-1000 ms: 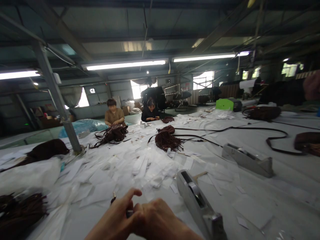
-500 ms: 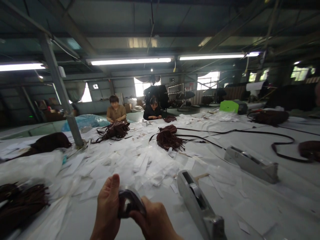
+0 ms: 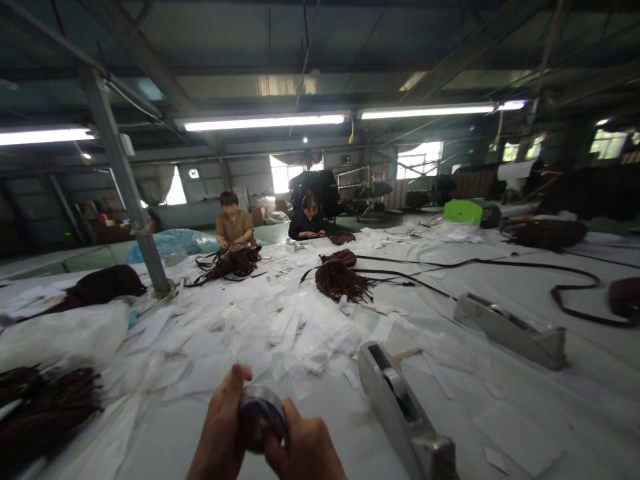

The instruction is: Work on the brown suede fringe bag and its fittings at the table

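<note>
A small roll of tape [image 3: 261, 399], with a shiny rim and a dark inner side, is held up over the table in front of me. My left hand [image 3: 223, 423] grips it from the left, fingers curled and thumb pointing up. From the right, my right hand [image 3: 306, 441] is closed on it, with the thumb reaching into the roll's near side. Just right of my hands stands a grey tape dispenser [image 3: 400, 407]. Loose white paper slips and clear plastic [image 3: 305, 340] lie beyond them.
A second grey dispenser [image 3: 510, 330] stands farther right. Brown fringed bags [image 3: 340, 281] with long straps lie across the white table [image 3: 320, 393], and more brown fringe [image 3: 50, 407] is at left. A metal post [image 3: 135, 200] rises at left. Two people [image 3: 234, 223] work opposite.
The roll has turned in my hands, its hole showing less. My hands have dropped slightly, and the view has shifted a little.
</note>
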{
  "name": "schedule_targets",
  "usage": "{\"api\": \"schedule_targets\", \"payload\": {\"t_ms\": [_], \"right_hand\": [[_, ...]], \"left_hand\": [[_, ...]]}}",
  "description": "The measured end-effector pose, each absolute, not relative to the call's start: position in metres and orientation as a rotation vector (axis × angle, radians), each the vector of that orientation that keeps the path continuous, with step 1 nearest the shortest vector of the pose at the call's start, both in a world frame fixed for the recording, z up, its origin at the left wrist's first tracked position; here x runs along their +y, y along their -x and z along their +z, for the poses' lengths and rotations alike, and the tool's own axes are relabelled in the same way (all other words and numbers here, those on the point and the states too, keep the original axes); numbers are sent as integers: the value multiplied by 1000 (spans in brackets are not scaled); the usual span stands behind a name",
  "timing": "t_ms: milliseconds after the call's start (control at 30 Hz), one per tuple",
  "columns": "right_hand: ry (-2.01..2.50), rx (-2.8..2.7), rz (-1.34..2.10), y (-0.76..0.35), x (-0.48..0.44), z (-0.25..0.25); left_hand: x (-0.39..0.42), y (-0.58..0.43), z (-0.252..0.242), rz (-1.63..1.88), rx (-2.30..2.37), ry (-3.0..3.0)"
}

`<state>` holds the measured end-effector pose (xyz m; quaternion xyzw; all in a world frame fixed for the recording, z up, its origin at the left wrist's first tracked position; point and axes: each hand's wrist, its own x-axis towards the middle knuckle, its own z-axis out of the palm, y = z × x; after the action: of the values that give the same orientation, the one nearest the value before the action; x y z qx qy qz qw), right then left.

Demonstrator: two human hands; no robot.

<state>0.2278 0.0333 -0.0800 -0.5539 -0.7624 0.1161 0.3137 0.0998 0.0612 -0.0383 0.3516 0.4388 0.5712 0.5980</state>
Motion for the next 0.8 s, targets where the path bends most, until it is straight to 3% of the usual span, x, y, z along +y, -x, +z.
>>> {"api": "schedule_targets", "payload": {"t_ms": [133, 233, 400, 567, 800], "right_hand": [[1313, -2472, 25, -244, 34, -77], [1096, -2419, 94, -249, 34, -71], [1182, -2008, 502, -248, 33, -60], [1270, -1767, 480, -246, 37, -82], [1274, -1692, 664, -250, 44, -109]], "left_hand": [[50, -87, -23, 741, 1034, -1549], [42, -89, -15, 707, 1118, -1706], [46, -106, -35, 1099, 1003, -1254], [57, -126, -57, 1336, 918, -727], [63, -137, -80, 1216, 863, -218]]}}
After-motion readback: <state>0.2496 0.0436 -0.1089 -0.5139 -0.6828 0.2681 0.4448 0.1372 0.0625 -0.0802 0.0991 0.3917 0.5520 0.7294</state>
